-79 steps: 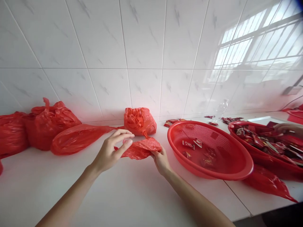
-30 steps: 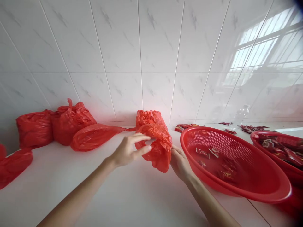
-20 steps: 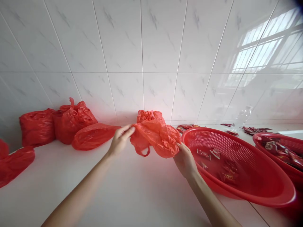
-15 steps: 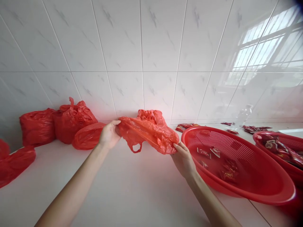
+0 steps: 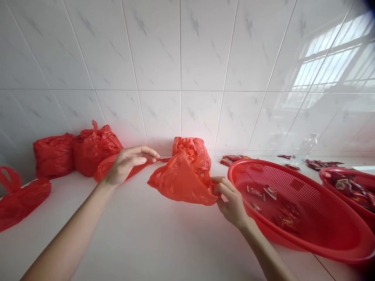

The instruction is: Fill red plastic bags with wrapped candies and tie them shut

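The crinkled, thin red plastic bag (image 5: pixel 184 181) hangs above the white table (image 5: pixel 140 234), its right end pinched by the right hand (image 5: pixel 231 201). The left hand (image 5: pixel 125 164), fingers loosely curved and holding nothing, is apart from its pointed left end. Behind it sits a bulging bag (image 5: pixel 191 150) by the glossy tiled wall (image 5: pixel 158 54); rightward, a round, perforated red basket (image 5: pixel 293 207) holds small shiny packets (image 5: pixel 255 192).

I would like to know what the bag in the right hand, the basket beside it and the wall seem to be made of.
Bag: apparently thin plastic film, softly shiny, creased and slightly see-through.
Basket: probably rigid plastic, smooth and glossy, with molded perforations.
Wall: glazed tile, likely ceramic, given joint lines and window reflections.
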